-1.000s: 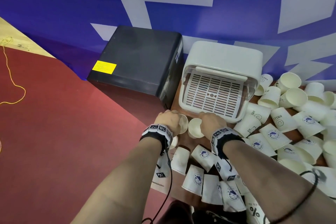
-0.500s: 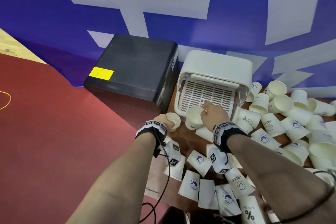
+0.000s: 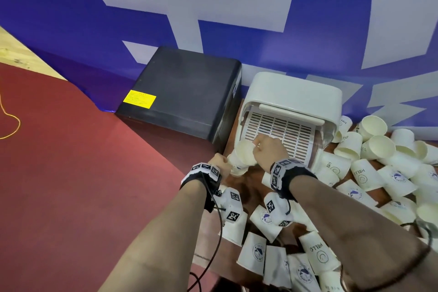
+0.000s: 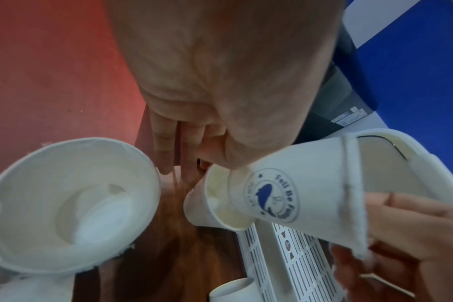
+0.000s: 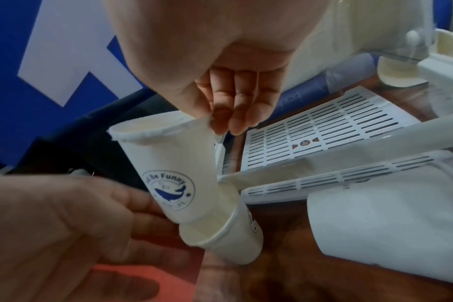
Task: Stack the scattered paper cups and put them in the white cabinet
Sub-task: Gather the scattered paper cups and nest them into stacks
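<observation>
My right hand point(image 3: 259, 146) pinches the rim of a white whale-logo paper cup point(image 5: 168, 163), tilted in front of the white cabinet point(image 3: 294, 95). That cup's base sits partly inside a second paper cup point(image 5: 233, 241), which my left hand point(image 3: 221, 162) grips from the left. In the left wrist view the nested pair point(image 4: 292, 183) shows below my left fingers point(image 4: 166, 151), which curl behind the lower cup point(image 4: 199, 206). The cabinet's front is open, showing its slatted tray point(image 3: 279, 133). Many loose cups point(image 3: 379, 173) lie scattered to the right and near me.
A black box point(image 3: 184, 92) with a yellow label stands left of the cabinet against the blue and white wall. Red floor lies to the left. One cup point(image 4: 73, 183) lies mouth-up by my left wrist, another point(image 5: 388, 220) on its side by the tray.
The two hands have come together in front of the cabinet, and the right hand's cup has gone base-first into the left hand's cup. Both hands moved slightly forward.
</observation>
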`<state>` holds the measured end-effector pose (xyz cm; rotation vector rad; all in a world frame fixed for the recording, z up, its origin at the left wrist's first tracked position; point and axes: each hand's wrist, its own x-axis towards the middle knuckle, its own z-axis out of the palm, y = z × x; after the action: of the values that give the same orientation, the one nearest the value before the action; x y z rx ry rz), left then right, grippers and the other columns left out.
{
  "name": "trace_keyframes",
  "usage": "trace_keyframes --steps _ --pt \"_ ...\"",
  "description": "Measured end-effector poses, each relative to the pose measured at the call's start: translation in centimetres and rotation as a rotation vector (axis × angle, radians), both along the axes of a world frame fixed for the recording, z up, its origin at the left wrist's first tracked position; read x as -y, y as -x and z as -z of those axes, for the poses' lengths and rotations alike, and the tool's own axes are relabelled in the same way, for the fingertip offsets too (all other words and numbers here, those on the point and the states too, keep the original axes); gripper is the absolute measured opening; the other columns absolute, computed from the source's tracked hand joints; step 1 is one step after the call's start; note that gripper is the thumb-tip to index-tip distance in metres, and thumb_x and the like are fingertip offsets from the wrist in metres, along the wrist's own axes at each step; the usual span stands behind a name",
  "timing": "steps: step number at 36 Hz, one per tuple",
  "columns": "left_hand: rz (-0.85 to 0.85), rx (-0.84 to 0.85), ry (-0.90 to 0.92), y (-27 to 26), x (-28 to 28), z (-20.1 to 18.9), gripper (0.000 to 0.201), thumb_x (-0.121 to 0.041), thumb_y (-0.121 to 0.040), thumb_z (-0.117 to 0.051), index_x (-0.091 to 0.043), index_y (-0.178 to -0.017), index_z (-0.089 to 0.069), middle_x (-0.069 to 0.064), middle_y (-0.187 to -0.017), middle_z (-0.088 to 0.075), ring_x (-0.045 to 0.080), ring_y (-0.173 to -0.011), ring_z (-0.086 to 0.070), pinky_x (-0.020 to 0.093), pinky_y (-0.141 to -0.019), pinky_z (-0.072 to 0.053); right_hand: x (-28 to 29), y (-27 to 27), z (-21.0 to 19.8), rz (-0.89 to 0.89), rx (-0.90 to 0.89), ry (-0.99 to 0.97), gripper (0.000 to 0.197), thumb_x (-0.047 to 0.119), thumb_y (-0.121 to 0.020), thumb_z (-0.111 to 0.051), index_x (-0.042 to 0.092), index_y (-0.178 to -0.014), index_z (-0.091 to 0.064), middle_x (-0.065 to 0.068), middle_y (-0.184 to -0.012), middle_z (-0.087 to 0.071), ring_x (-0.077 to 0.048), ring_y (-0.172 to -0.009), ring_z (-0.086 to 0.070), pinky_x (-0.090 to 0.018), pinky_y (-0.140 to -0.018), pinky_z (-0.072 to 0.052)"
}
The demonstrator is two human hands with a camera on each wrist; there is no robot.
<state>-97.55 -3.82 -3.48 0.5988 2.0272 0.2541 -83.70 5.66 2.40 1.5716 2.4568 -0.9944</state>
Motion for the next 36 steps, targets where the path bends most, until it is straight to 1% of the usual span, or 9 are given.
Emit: trace_keyframes --steps 2,5,10,15,21,26,29,33,36 --pt "0.011 -0.008 -0.007 -0.1 0.1 -0.7 0.036 -0.018 -0.083 -0.058 -0.009 -0.118 -0.057 0.018 -0.113 -0.065 0.034 -0.105 -0.063 0.044 -0.087 -0.055 0.3 0.3 -0.1 -0.046 0.046 -0.002 0.027 0.020 -0.095 -0.046 0.023 -0.120 -0.057 -0.009 -0.104 -0.060 -0.026 -0.093 -0.059 -0.030 -0.078 -0.048" --pt "0.048 -0.050 -0.033 -0.3 0.2 -1.4 0.043 -0.027 -0.084 -0.064 -0.013 -0.125 -0.055 0.011 -0.116 -0.065 0.030 -0.105 -0.062 0.035 -0.084 -0.051 0.8 0.7 0.1 -0.100 0.075 -0.023 0.025 0.023 -0.095 -0.047 0.024 -0.116 -0.059 -0.004 -0.096 -0.060 -0.022 -0.085 -0.059 -0.030 -0.072 -0.050" --pt "0.052 -0.162 -0.088 -0.3 0.9 -1.6 0.045 -0.028 -0.090 -0.062 -0.016 -0.131 -0.049 0.010 -0.124 -0.062 0.030 -0.114 -0.059 0.032 -0.087 -0.044 1.3 0.8 -0.1 -0.144 0.139 -0.027 0.026 0.029 -0.094 -0.050 0.024 -0.117 -0.061 -0.006 -0.105 -0.066 -0.024 -0.091 -0.063 -0.036 -0.080 -0.055" --pt "0.067 -0.152 -0.075 -0.1 1.7 -1.7 0.055 -0.031 -0.091 -0.064 -0.020 -0.140 -0.042 0.007 -0.128 -0.062 0.027 -0.118 -0.058 0.030 -0.093 -0.043 1.7 0.3 -0.6 -0.126 0.157 -0.028 0.026 0.025 -0.093 -0.052 0.019 -0.118 -0.060 -0.009 -0.110 -0.065 -0.026 -0.095 -0.063 -0.038 -0.085 -0.055" --pt "0.124 -0.240 -0.064 -0.4 2.6 -3.7 0.045 -0.027 -0.091 -0.058 -0.014 -0.132 -0.047 0.011 -0.125 -0.061 0.031 -0.113 -0.059 0.032 -0.090 -0.045 2.3 -1.0 -2.3 -0.120 0.189 -0.037 0.021 0.021 -0.093 -0.049 0.018 -0.109 -0.062 -0.010 -0.106 -0.063 -0.026 -0.088 -0.063 -0.034 -0.075 -0.055" --pt "0.308 -0.357 -0.103 -2.6 2.5 -6.9 0.046 -0.024 -0.087 -0.062 -0.005 -0.126 -0.046 0.017 -0.125 -0.057 0.035 -0.114 -0.058 0.042 -0.091 -0.048 3.7 -3.6 -3.6 -0.058 0.158 -0.068 0.020 0.021 -0.093 -0.047 0.016 -0.099 -0.066 -0.008 -0.099 -0.066 -0.025 -0.085 -0.062 -0.033 -0.074 -0.054" --pt "0.430 -0.384 -0.197 -5.4 1.7 -8.5 0.042 -0.019 -0.087 -0.057 -0.009 -0.127 -0.049 0.015 -0.127 -0.056 0.034 -0.114 -0.057 0.040 -0.091 -0.050 4.7 -5.9 -4.0 0.014 0.138 -0.082 0.024 0.024 -0.094 -0.045 0.016 -0.099 -0.068 -0.009 -0.101 -0.067 -0.028 -0.089 -0.063 -0.033 -0.077 -0.054" --pt "0.634 -0.412 -0.285 -9.8 0.9 -9.9 0.030 -0.015 -0.089 -0.053 -0.016 -0.118 -0.062 0.008 -0.117 -0.064 0.029 -0.106 -0.062 0.032 -0.080 -0.047 5.8 -9.8 -4.5 0.087 0.148 -0.088 0.026 0.024 -0.092 -0.043 0.015 -0.093 -0.067 -0.011 -0.099 -0.068 -0.028 -0.088 -0.063 -0.031 -0.072 -0.050" --pt "0.719 -0.369 -0.310 -13.0 0.5 -10.4 0.026 -0.015 -0.087 -0.053 -0.016 -0.109 -0.067 0.008 -0.112 -0.067 0.028 -0.100 -0.063 0.035 -0.083 -0.053 6.6 -13.2 -4.8 0.154 0.181 -0.081 0.027 0.026 -0.092 -0.043 0.013 -0.093 -0.067 -0.012 -0.100 -0.068 -0.029 -0.089 -0.063 -0.032 -0.073 -0.050"
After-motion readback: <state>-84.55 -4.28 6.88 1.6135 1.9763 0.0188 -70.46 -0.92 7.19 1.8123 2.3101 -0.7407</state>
